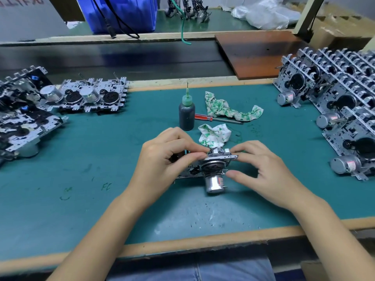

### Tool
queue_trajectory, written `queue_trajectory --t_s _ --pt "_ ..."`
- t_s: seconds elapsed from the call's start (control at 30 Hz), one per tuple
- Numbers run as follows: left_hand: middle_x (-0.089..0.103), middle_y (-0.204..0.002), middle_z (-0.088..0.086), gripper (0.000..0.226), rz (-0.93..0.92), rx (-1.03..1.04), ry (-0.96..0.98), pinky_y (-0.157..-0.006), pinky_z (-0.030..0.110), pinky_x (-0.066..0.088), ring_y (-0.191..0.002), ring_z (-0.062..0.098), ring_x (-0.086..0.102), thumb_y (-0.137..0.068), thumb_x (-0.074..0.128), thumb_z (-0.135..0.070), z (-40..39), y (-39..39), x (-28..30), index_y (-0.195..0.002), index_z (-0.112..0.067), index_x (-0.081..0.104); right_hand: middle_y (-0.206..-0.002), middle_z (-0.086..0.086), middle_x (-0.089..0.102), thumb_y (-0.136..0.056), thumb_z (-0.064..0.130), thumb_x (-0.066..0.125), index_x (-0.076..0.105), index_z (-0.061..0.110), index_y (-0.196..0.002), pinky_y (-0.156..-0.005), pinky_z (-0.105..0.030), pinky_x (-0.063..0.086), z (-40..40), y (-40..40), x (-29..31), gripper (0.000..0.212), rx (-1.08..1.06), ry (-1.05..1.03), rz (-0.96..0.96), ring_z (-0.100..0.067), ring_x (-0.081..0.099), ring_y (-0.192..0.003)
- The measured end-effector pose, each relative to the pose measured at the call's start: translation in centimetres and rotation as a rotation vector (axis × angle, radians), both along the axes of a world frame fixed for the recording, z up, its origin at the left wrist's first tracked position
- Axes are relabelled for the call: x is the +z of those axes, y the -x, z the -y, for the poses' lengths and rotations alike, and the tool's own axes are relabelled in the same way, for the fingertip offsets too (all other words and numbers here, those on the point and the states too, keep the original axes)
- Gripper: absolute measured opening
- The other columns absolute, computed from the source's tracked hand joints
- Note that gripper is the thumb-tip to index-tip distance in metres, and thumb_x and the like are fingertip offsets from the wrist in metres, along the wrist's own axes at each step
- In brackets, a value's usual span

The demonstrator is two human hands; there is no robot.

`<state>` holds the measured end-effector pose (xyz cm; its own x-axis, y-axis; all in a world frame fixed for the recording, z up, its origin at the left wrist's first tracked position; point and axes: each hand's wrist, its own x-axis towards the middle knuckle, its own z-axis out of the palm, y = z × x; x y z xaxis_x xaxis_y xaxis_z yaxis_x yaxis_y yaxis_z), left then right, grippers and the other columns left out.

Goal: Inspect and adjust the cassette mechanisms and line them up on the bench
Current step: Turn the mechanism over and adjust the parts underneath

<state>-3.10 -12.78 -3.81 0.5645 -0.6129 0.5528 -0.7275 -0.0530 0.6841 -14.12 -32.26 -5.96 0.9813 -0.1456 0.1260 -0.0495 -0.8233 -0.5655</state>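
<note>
Above the green bench mat (81,159), both hands grip one silver metal cassette mechanism (211,167). Left hand (162,159) pinches its top edge; right hand (261,169) curls around its end.

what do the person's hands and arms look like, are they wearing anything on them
Both the left hand and the right hand are bare: no gloves, rings, watch or wristband show. The forearms are uncovered as far as the bottom edge of the picture, with no sleeve in view. Fingernails look short and unpainted. Blue denim shows at the lap below the bench edge.
</note>
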Motion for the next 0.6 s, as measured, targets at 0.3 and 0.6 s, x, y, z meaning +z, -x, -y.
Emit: queue_trajectory --t_s 0.3,0.6 --pt "0.060 -0.076 -0.004 0.010 -0.007 0.011 0.007 -0.063 0.013 0.039 -0.068 0.008 0.053 -0.080 0.069 -0.015 0.1 0.0 0.1 -0.089 -0.020 0.071 -0.113 0.019 0.052 -0.072 0.073 0.040 0.070 0.032 -0.106 -0.102 -0.032 0.033 0.6 -0.3 1.2 0.061 0.031 0.076 -0.046 -0.002 0.041 -0.113" --pt "0.062 -0.083 -0.009 0.017 0.131 0.074 -0.117 -0.071 0.015 0.042 -0.075 0.010 0.052 -0.082 0.066 -0.024 -0.8 -0.1 0.9 -0.094 -0.015 0.075 -0.066 0.013 0.040 -0.087 0.052 0.051 0.045 0.022 -0.076 -0.050 -0.028 0.032 -2.5 -3.0 5.3 0.032 0.248 0.367 0.226 -0.014 0.038 -0.057"
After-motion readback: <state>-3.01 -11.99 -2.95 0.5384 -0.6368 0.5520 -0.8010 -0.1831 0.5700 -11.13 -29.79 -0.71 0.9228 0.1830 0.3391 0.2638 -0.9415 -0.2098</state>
